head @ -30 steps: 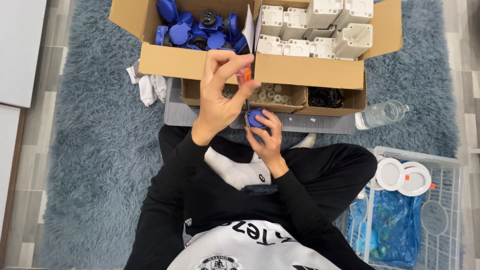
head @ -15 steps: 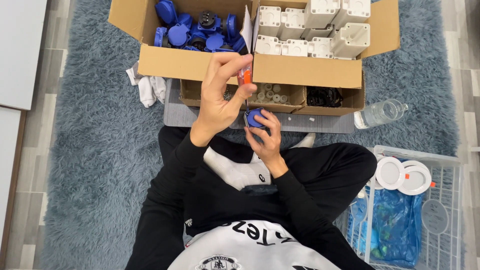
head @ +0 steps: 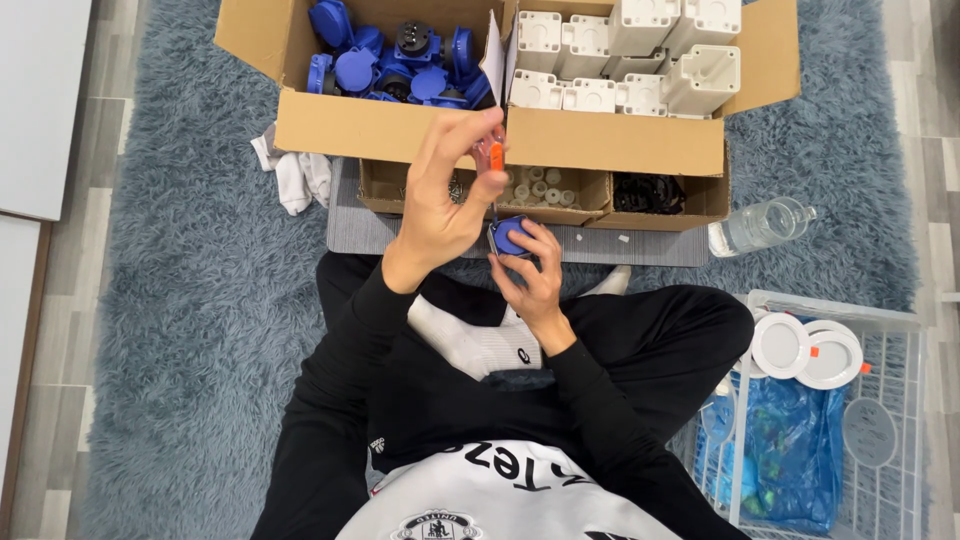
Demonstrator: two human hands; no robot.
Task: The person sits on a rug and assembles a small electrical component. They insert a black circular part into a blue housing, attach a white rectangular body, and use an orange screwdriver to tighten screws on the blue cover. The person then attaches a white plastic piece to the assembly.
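Nearest, I had my right hand (head: 530, 275) with fingers clamped round a small blue socket part (head: 510, 237), braced over my crossed legs to steady it. Just above, my left hand (head: 445, 200) pinched an orange-handled screwdriver (head: 495, 160), tip down onto the part. Beyond: small tray boxes (head: 545, 190), then a box of blue parts (head: 400, 60) beside white housings (head: 620, 60), within reach.

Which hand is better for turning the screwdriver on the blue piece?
Probably the left hand: its fingers pinch the orange-handled screwdriver right above the blue piece, while the right hand is busy holding that piece.
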